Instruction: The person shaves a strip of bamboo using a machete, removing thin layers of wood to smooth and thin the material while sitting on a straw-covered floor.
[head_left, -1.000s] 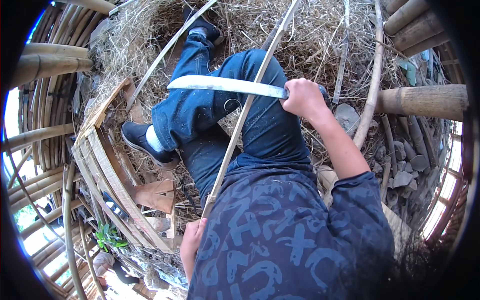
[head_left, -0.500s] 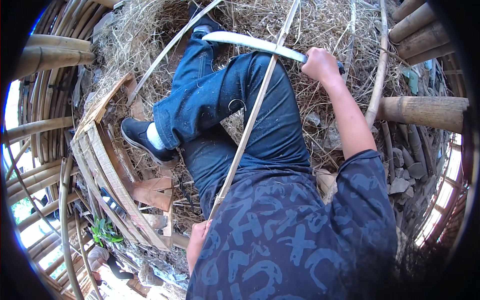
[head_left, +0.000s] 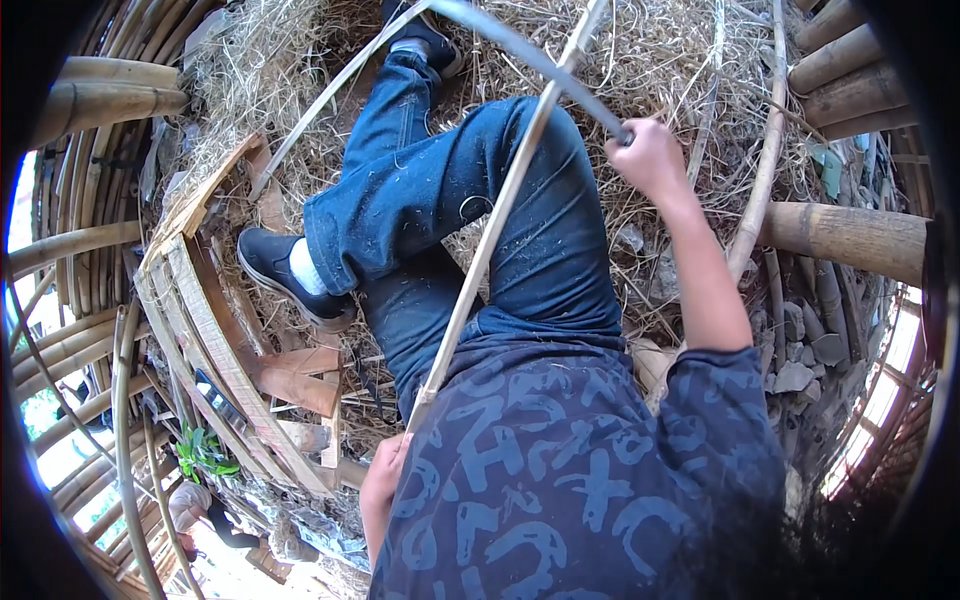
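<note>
My right hand (head_left: 650,158), beyond my raised knee, is closed round the handle of a machete (head_left: 515,48). Its long, slightly curved blade points to the far left and crosses a long thin bamboo strip (head_left: 500,212); whether blade and strip touch I cannot tell. From the far edge the strip slants over my thigh and down to my left hip. There my left hand (head_left: 385,468) is closed round its near end, partly hidden by my shirt. Shavings cling to my jeans (head_left: 400,210).
Bamboo shavings (head_left: 270,80) cover the ground around my legs. A frame of split bamboo slats (head_left: 215,330) lies to my left. Thick bamboo poles (head_left: 850,238) jut in from the right, above broken stones (head_left: 795,375). Another person (head_left: 190,505) is at the lower left.
The machete's blade has swung away from me, its tip now at the far edge, and it shows narrower. My right hand has shifted slightly nearer. My left hand keeps its grip on the strip.
</note>
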